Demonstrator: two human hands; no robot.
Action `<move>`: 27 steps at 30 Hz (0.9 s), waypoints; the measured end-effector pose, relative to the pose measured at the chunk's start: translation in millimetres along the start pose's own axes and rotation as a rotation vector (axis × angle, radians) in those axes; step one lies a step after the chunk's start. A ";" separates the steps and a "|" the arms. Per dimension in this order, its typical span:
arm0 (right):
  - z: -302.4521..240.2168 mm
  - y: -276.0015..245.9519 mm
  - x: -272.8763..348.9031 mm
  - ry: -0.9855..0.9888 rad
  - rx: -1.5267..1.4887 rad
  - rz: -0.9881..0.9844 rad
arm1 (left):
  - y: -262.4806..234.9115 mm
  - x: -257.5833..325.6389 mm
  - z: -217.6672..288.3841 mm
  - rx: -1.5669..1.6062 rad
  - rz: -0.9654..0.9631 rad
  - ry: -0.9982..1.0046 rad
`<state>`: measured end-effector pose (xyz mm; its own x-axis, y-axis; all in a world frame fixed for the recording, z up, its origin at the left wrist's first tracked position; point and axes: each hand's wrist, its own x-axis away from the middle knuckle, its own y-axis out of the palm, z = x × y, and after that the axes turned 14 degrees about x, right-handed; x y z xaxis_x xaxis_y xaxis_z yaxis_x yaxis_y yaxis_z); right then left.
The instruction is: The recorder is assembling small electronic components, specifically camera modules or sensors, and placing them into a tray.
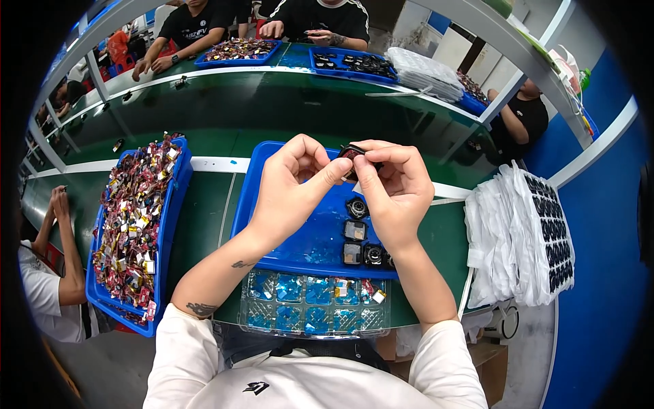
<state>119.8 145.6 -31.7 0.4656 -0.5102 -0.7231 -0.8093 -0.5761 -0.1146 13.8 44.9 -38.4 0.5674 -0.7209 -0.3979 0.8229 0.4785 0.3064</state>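
Both my hands meet above the far part of a blue tray (303,238), pinching a small black watch-like case (351,151) with a dark reddish inside. My left hand (293,187) grips its left side between thumb and fingers. From the right, my right hand (397,194) presses thumb and fingertips on it; part of the case is hidden behind them. Below, along the tray's right side, lie several similar black cases (354,230), some with greyish faces and some with round centres. Partly under the tray's near edge is a clear compartment tray (317,330) holding blue scraps and a few small parts.
To the left, a blue bin (178,194) is heaped with small wired parts (133,232). White sheet-like trays (497,238) with black pieces stand stacked at right. A white rail (214,164) and dark green conveyor (272,112) lie beyond. Co-workers sit across and at left.
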 end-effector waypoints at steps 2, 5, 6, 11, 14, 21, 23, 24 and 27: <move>0.7 2.2 0.4 -0.015 0.025 -0.002 | -2.0 0.3 -2.9 0.029 -0.037 0.014; 3.9 2.6 0.2 -0.037 0.057 -0.007 | -0.7 -0.6 -2.7 0.025 -0.057 0.030; 4.4 1.9 -0.3 -0.045 0.066 -0.012 | -0.7 -0.5 -2.5 0.024 -0.058 0.031; -3.0 -4.3 -5.5 0.039 0.045 -0.056 | -1.4 -0.8 -1.4 0.088 -0.108 -0.013; -1.6 -4.6 -4.9 0.036 0.084 -0.058 | -1.1 -1.1 -3.2 0.102 -0.131 -0.035; 3.0 -10.6 -13.2 0.076 0.124 -0.138 | -6.6 -5.6 -9.8 0.045 -0.144 -0.067; 2.4 -13.5 -15.8 0.086 0.137 -0.178 | -9.1 -8.6 -9.3 0.089 -0.124 -0.123; 0.9 -15.6 -16.0 0.109 0.167 -0.200 | -9.8 -8.6 -9.0 0.083 -0.120 -0.120; -1.1 -15.8 -16.1 0.156 0.180 -0.233 | -14.3 -10.6 -8.8 0.130 -0.176 -0.175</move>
<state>125.5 162.2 -17.4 0.6835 -0.4780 -0.5517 -0.7185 -0.5736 -0.3932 -3.7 50.2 -46.2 0.3925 -0.8684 -0.3030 0.8912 0.2776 0.3588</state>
